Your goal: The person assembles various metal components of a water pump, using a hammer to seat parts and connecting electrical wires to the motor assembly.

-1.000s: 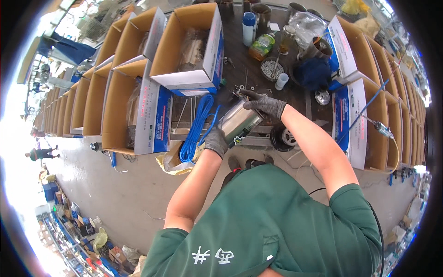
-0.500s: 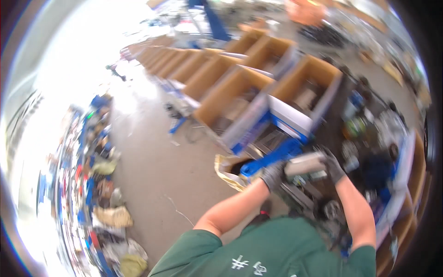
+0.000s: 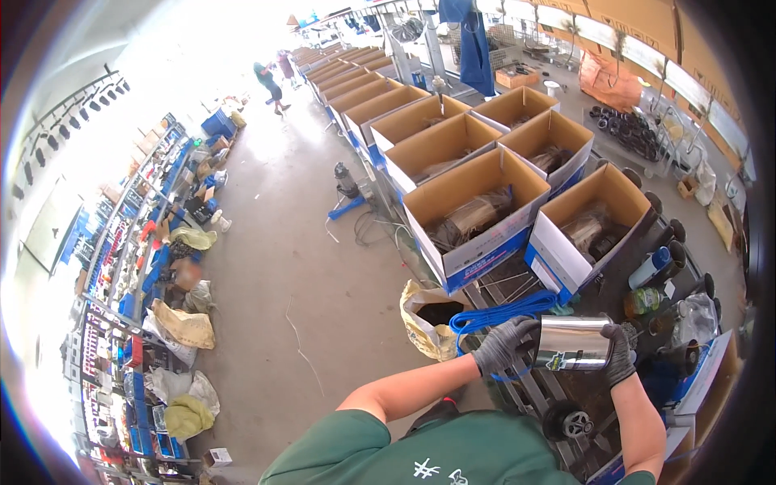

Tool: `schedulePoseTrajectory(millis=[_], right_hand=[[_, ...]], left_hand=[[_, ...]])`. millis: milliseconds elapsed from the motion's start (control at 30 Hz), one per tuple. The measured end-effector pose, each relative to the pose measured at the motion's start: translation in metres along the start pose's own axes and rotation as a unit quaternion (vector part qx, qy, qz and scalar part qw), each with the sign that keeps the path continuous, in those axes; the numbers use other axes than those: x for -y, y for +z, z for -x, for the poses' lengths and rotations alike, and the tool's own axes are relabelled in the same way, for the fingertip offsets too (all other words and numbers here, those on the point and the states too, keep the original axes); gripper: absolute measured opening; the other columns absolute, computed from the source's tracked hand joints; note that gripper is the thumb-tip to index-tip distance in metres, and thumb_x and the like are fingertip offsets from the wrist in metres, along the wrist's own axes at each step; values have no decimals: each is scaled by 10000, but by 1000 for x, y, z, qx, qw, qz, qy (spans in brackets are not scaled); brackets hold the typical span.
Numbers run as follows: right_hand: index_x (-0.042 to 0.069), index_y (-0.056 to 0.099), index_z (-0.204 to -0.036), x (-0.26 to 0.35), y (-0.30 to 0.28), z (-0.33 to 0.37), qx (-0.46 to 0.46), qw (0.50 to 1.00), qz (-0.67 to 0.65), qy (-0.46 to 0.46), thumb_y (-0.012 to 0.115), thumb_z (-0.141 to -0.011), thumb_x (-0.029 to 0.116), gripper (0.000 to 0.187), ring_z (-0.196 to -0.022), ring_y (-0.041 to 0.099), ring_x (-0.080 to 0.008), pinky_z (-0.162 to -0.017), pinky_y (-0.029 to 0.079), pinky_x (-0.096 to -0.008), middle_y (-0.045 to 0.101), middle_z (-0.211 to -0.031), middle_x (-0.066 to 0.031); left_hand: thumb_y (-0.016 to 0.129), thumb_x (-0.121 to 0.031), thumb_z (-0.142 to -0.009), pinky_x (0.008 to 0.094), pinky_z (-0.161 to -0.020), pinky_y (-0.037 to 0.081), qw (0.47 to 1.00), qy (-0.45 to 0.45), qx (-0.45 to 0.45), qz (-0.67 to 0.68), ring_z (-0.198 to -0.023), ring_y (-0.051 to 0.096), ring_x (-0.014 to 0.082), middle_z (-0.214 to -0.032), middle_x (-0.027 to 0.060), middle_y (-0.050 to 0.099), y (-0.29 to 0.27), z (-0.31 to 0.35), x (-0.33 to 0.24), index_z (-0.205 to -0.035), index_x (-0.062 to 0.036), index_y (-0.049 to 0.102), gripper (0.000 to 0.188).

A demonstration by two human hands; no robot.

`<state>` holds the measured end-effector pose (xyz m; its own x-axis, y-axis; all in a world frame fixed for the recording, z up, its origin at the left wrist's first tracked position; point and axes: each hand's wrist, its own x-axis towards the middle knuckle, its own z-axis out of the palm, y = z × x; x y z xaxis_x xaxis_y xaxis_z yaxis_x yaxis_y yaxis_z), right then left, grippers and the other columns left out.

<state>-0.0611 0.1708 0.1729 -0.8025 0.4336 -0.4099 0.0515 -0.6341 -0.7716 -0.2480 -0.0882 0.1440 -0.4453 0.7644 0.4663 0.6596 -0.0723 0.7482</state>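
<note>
A shiny metal cylinder (image 3: pixel 571 343) with a small coloured sticker lies sideways between my two gloved hands. My left hand (image 3: pixel 506 346) grips its left end, fingers curled round the edge. At the opposite end my right hand (image 3: pixel 619 356) is closed on it, with its fingertips partly hidden. Just beyond my left hand, a coil of blue cable (image 3: pixel 503 314) rests on the metal frame of the bench. Below the cylinder sits a black round part with a spoked metal hub (image 3: pixel 571 423).
Open cardboard boxes (image 3: pixel 477 250) with wrapped contents line the bench into the distance. An open sack (image 3: pixel 428 323) stands left of the bench. Parts shelves (image 3: pixel 145 283) border the aisle (image 3: pixel 275 242), with sacks along them. A black machine (image 3: pixel 346 184) stands on the floor; people are far off.
The view has swung, bringing more of the box row and the far hall into sight. Both hands keep hold of the cylinder, which now lies more level with its shiny side showing.
</note>
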Motion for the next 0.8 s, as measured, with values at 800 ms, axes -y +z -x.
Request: schedulePoseTrajectory(millis=[800], right_hand=[[-19,627,-1171,26,-48,92,-146,985,-62,-64,668,-843,344,492,-982,673,-302,-889,563,-432,680,-1066,-170]], left_hand=[[566,-149,-1033,288,-730,537,813,-364,62,450,-878,612,122,-959,35,661,135,-9,-24,-1082,-22,639,154]])
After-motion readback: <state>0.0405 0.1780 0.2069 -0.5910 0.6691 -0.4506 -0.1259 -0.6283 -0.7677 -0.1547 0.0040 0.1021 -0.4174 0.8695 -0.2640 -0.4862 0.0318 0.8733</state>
